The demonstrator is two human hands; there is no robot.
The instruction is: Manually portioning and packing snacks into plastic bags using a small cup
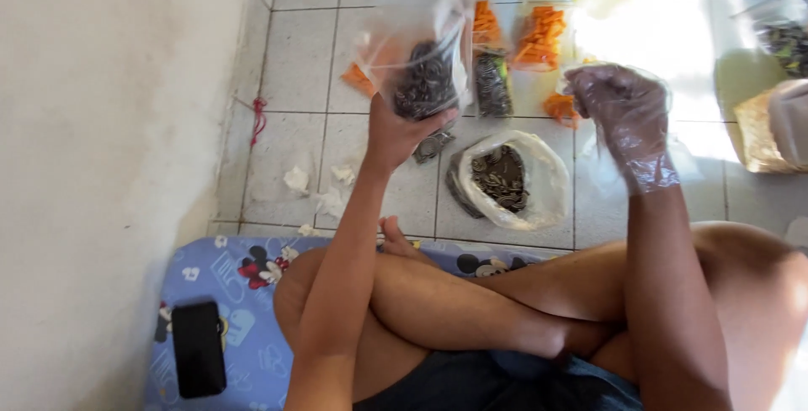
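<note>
My left hand (396, 133) is raised and grips the bottom of a small clear plastic bag (425, 66) filled with dark striped seeds. My right hand (624, 116) wears a thin clear plastic glove and hovers to the right with fingers curled, holding nothing that I can see. Between and below the hands, a large open white bag (543, 184) of the same seeds sits on the tiled floor. My crossed bare legs (471, 302) fill the lower view.
Filled packets of seeds (492, 83) and orange snacks (539, 37) lie on the floor beyond. Crumpled paper scraps (296, 178) lie at left. A black phone (198, 348) rests on the blue cartoon-print mat (244, 310). A wall stands at left; a woven basket (762, 137) at right.
</note>
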